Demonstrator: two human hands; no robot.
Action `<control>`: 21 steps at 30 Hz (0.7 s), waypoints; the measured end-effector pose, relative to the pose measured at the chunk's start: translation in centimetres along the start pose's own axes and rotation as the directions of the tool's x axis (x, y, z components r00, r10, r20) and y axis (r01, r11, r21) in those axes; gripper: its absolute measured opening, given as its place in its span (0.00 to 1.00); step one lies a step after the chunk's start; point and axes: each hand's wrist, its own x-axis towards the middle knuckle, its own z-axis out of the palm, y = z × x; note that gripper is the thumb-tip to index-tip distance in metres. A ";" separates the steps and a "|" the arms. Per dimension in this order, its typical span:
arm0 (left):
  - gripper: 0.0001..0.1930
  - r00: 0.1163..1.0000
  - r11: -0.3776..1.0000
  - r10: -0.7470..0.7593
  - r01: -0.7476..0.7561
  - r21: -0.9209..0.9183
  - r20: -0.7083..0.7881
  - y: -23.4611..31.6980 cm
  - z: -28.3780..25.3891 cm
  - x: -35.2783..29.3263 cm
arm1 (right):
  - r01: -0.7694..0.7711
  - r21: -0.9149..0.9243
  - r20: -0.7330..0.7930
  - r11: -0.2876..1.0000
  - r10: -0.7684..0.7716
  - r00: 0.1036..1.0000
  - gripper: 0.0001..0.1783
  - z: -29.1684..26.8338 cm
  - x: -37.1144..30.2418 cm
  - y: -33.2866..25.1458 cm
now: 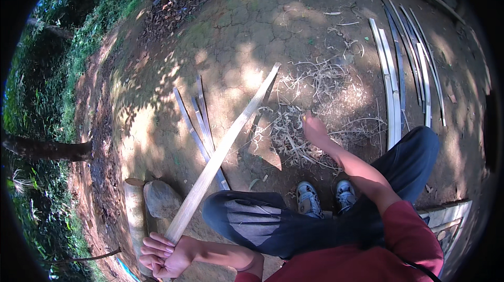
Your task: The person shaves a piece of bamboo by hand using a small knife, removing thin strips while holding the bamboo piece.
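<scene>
My left hand (pixel 167 257) is closed round the near end of a long, pale bamboo strip (pixel 220 156). The strip slants up and away to the right, past my left knee, its far tip over the ground. My right hand (pixel 315 129) is closed in a fist, low over a heap of curly shavings (pixel 294 132). A small orange-yellow spot shows at its fingers, but what they hold is hidden. Behind the pale strip, several darker strips (pixel 193 119) lie fanned out on the dirt.
At the right lies a group of long bamboo strips (pixel 391 90). A cut log (pixel 135 214) and a rounded stone (pixel 161 199) are beside my left forearm. My shoes (pixel 308 198) stand close behind the shavings. Green plants and tree trunks (pixel 47 149) border the left.
</scene>
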 end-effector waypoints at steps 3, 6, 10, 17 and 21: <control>0.11 0.996 1.000 -0.009 0.011 0.021 -0.092 -0.5 -0.6 0.2 | -0.012 0.006 -0.015 1.000 0.012 1.000 0.15 -0.3 -1.1 2.4; 0.11 0.987 0.994 0.025 -0.008 0.105 -0.157 -0.6 -1.0 0.3 | 0.047 0.115 0.036 0.992 -0.052 0.998 0.17 -0.8 -1.7 1.0; 0.11 0.974 0.993 0.060 -0.036 0.113 -0.218 -0.9 -1.3 0.0 | 0.183 0.512 -0.055 0.840 -0.180 0.982 0.19 -0.4 -4.6 -6.1; 0.12 0.974 0.992 0.102 -0.086 0.089 -0.201 -0.8 -1.2 0.2 | 0.377 0.376 -0.003 0.846 -0.406 0.914 0.18 -0.9 -7.8 -11.3; 0.12 0.971 0.992 0.095 -0.073 0.105 -0.221 -1.1 -0.9 0.1 | 0.395 0.249 -0.067 0.884 -0.391 0.918 0.17 1.1 -5.5 -9.2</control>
